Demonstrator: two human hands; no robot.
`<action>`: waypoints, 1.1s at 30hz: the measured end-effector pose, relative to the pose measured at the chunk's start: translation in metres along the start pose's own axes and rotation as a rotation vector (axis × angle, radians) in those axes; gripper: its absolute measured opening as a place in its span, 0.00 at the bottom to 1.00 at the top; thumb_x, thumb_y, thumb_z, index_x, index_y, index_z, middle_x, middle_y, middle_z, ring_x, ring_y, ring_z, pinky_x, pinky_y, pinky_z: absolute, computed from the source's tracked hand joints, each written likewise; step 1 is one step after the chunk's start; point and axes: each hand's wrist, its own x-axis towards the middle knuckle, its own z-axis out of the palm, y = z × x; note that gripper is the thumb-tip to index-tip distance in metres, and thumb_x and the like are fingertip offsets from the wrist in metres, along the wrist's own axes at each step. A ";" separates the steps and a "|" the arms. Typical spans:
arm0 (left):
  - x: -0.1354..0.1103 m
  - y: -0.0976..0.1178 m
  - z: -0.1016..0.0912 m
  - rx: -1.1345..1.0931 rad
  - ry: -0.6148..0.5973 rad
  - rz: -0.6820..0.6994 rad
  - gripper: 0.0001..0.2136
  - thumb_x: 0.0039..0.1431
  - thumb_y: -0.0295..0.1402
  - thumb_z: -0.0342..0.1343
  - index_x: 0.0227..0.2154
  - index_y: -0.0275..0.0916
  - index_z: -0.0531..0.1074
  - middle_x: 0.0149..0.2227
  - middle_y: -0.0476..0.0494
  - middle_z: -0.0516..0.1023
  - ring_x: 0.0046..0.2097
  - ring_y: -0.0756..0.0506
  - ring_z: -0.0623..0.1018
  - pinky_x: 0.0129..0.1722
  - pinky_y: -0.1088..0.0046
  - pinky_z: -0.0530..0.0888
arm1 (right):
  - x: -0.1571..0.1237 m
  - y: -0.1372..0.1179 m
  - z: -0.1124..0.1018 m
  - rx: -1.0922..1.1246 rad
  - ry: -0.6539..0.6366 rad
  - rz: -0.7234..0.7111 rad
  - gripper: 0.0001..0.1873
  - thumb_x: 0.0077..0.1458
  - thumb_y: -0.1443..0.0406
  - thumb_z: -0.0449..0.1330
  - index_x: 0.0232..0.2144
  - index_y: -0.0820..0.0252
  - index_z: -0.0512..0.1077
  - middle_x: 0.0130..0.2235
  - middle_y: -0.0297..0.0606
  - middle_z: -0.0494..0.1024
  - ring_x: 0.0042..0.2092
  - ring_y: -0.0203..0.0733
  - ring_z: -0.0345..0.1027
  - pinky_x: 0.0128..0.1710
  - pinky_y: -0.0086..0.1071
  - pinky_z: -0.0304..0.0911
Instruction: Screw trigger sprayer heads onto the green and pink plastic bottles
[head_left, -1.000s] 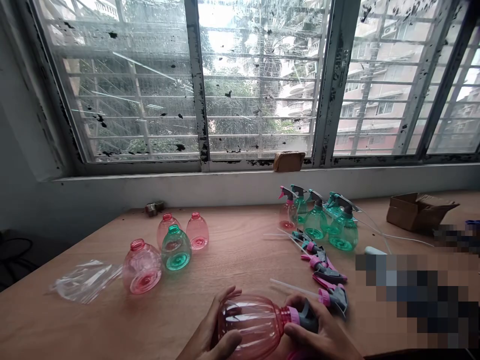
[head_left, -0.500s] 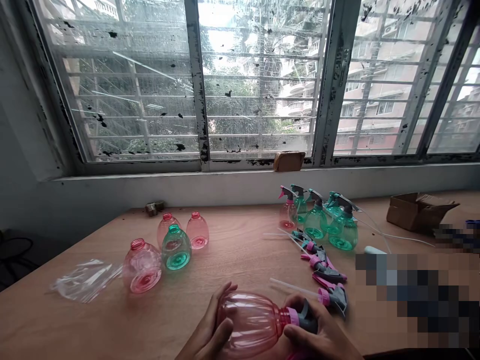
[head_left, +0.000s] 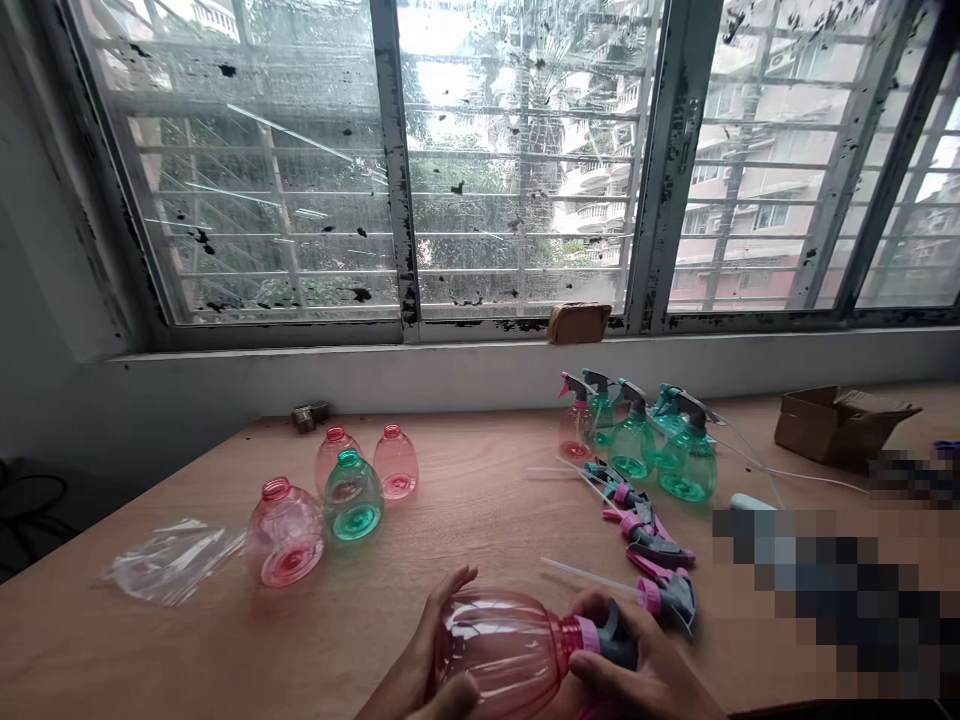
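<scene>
A clear pink spray bottle (head_left: 499, 645) lies sideways between my hands at the front of the table, its neck pointing right. My left hand (head_left: 431, 655) is closed round its base end, thumb in front and fingers behind. At the neck, my right hand (head_left: 637, 650) grips the pink collar and grey spray head (head_left: 616, 640), which sits on the bottle's mouth. Part of the trigger is hidden by my fingers. Just beyond the right hand lies a loose pink-and-grey spray head (head_left: 667, 600) with a clear tube.
Open pink bottles (head_left: 285, 535) and a green bottle (head_left: 352, 497) stand left, beside a clear plastic bag (head_left: 174, 562). More loose spray heads (head_left: 637, 525) lie right of centre. Behind them stand several bottles with heads fitted (head_left: 686, 465). A cardboard box (head_left: 840, 425) sits far right.
The bottle has turned slightly in my hands and sits a little lower. My left thumb has moved down along its side. The right hand stays at the neck.
</scene>
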 end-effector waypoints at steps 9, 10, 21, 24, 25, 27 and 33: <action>-0.003 -0.004 0.003 0.073 -0.010 0.078 0.47 0.56 0.50 0.68 0.70 0.55 0.43 0.74 0.38 0.51 0.71 0.30 0.60 0.69 0.53 0.58 | 0.001 0.003 0.000 0.026 0.009 0.009 0.17 0.49 0.53 0.75 0.37 0.56 0.80 0.30 0.34 0.79 0.32 0.48 0.71 0.31 0.31 0.68; -0.003 -0.005 0.003 0.048 -0.010 0.056 0.47 0.55 0.52 0.67 0.70 0.56 0.44 0.74 0.39 0.50 0.69 0.30 0.62 0.67 0.53 0.61 | 0.001 0.003 0.000 0.025 0.010 0.006 0.17 0.48 0.54 0.75 0.37 0.56 0.80 0.30 0.34 0.79 0.32 0.48 0.71 0.31 0.31 0.68; 0.001 0.004 0.003 0.009 -0.003 -0.024 0.38 0.61 0.55 0.60 0.68 0.54 0.50 0.73 0.37 0.55 0.67 0.31 0.66 0.67 0.47 0.60 | 0.000 -0.004 0.002 0.039 0.022 0.047 0.17 0.46 0.53 0.75 0.34 0.57 0.80 0.31 0.35 0.80 0.34 0.50 0.72 0.33 0.32 0.69; -0.001 0.009 0.007 0.025 -0.012 0.062 0.40 0.60 0.49 0.64 0.69 0.57 0.47 0.73 0.41 0.51 0.68 0.31 0.63 0.69 0.48 0.57 | 0.000 -0.004 0.002 0.057 0.022 0.047 0.18 0.47 0.52 0.75 0.35 0.57 0.80 0.31 0.35 0.80 0.34 0.50 0.72 0.33 0.32 0.68; -0.002 0.010 0.007 0.029 -0.015 0.079 0.42 0.59 0.48 0.65 0.69 0.57 0.46 0.73 0.41 0.50 0.69 0.31 0.61 0.70 0.49 0.55 | 0.000 -0.004 0.002 0.067 0.021 0.053 0.19 0.47 0.52 0.75 0.35 0.57 0.80 0.31 0.35 0.80 0.34 0.49 0.72 0.34 0.32 0.68; -0.003 0.009 0.007 0.016 -0.030 0.065 0.44 0.58 0.49 0.66 0.70 0.57 0.45 0.72 0.40 0.52 0.70 0.29 0.59 0.68 0.48 0.57 | 0.001 -0.004 0.002 0.081 0.012 0.059 0.19 0.47 0.51 0.75 0.35 0.57 0.80 0.31 0.35 0.80 0.33 0.49 0.71 0.34 0.32 0.67; -0.002 0.009 0.001 0.022 -0.025 -0.010 0.39 0.60 0.63 0.51 0.69 0.53 0.51 0.70 0.35 0.56 0.70 0.26 0.58 0.66 0.44 0.60 | 0.001 0.000 0.001 0.078 -0.023 0.053 0.19 0.47 0.53 0.75 0.35 0.58 0.79 0.31 0.34 0.78 0.32 0.46 0.69 0.32 0.31 0.65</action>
